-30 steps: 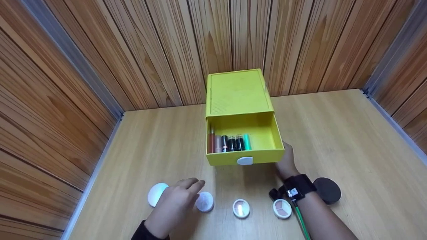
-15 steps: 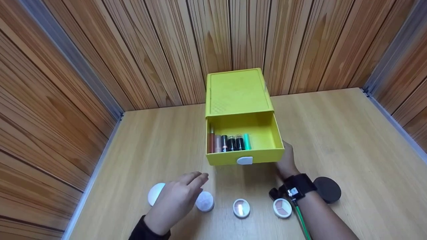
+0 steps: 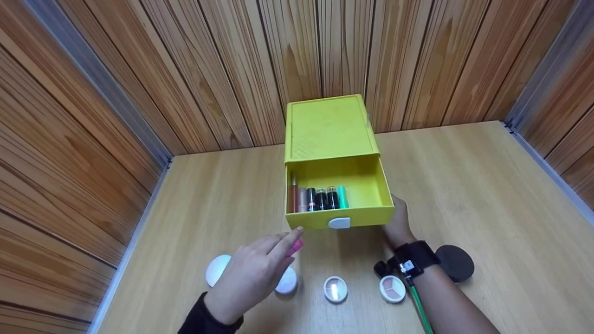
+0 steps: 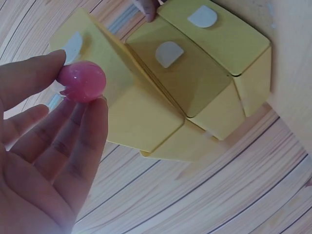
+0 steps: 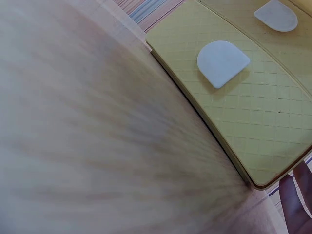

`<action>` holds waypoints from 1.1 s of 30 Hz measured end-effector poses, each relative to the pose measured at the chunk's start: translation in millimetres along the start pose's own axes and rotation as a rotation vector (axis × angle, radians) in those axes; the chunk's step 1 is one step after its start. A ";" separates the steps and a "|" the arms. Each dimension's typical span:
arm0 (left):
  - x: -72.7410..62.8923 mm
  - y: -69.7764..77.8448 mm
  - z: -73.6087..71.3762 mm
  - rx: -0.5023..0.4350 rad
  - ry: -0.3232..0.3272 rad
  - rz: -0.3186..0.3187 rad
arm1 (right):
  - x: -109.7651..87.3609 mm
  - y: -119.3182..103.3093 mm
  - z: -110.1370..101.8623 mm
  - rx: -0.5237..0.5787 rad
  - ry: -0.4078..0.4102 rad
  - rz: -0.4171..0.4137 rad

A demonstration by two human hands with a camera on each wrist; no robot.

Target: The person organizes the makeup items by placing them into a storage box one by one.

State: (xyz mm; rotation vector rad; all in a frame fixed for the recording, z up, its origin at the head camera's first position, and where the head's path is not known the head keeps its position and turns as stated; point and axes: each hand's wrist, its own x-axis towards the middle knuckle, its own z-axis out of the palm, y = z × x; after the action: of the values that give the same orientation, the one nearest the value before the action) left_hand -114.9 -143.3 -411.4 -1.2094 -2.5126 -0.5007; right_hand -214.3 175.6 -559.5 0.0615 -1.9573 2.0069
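Note:
In the left wrist view my left hand (image 4: pixel 53 146) pinches a small glossy pink rounded item (image 4: pixel 85 82) between thumb and fingertips. From the head view, that left hand (image 3: pixel 254 269) is just short of the front left corner of a yellow drawer unit (image 3: pixel 332 132), the pink item mostly behind its fingers. The top drawer (image 3: pixel 306 221) is pulled out and holds a row of lipstick-like tubes (image 3: pixel 321 199) along its front left. My right hand (image 3: pixel 400 222) lies against the unit's right side, partly hidden by the drawer; straight fingers (image 5: pixel 293 202) show there in the right wrist view.
On the table before the unit lie a white round case (image 3: pixel 217 270), a pale round jar (image 3: pixel 287 281), two small three-part palettes (image 3: pixel 335 289), a black round case (image 3: pixel 455 263) and a small black item (image 3: pixel 382 269). Wood-panelled walls (image 3: pixel 232 69) stand behind and beside.
My left hand has moved right and forward, closer to the drawer's front corner, and the pink item has come into sight in its fingers. The right hand stays at the unit's side.

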 end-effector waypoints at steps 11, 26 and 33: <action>14.3 3.6 3.0 -0.032 0.085 0.061 | -0.2 -0.1 0.7 -0.029 0.016 -0.005; 41.4 8.0 4.6 -0.127 0.184 0.207 | -0.5 -0.3 1.4 -0.007 0.006 -0.009; 64.5 1.0 4.1 -0.267 0.199 0.252 | 0.2 -0.4 0.3 -0.025 0.005 0.013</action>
State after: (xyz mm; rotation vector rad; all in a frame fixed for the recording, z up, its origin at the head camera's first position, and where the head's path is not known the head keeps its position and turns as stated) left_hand -153.1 -96.7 -388.0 -1.4667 -2.1378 -0.8641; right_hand -214.5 175.3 -559.1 0.0378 -1.9846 1.9887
